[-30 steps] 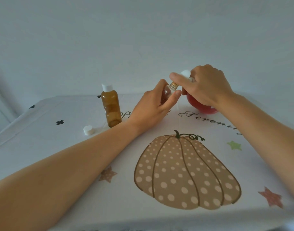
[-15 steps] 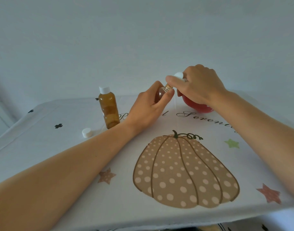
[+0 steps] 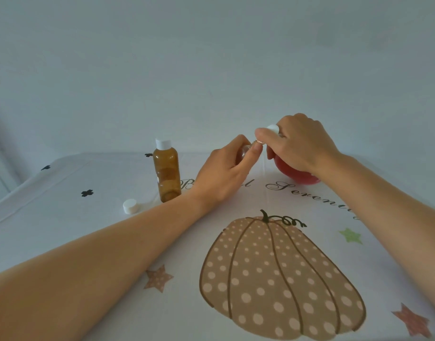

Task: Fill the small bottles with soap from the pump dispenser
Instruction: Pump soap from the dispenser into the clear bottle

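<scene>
My left hand [image 3: 221,173] grips a small amber bottle [image 3: 243,152], tilted with its open neck toward the white pump head [image 3: 272,129] of a round red soap dispenser [image 3: 297,174]. My right hand [image 3: 300,143] lies over the pump head, its index finger stretched to the bottle's neck. The hands hide most of both. A second amber bottle [image 3: 166,172] with a white cap stands upright further left. A loose white cap [image 3: 130,206] lies on the table to its left.
The table wears a white cloth [image 3: 63,217] printed with a dotted pumpkin [image 3: 280,279], stars and script lettering. A plain wall rises just behind the table. The table's left edge falls away at the far left.
The view has shifted slightly; both hands stay at the dispenser. The small bottle's neck has stayed under my right index finger at the pump nozzle.
</scene>
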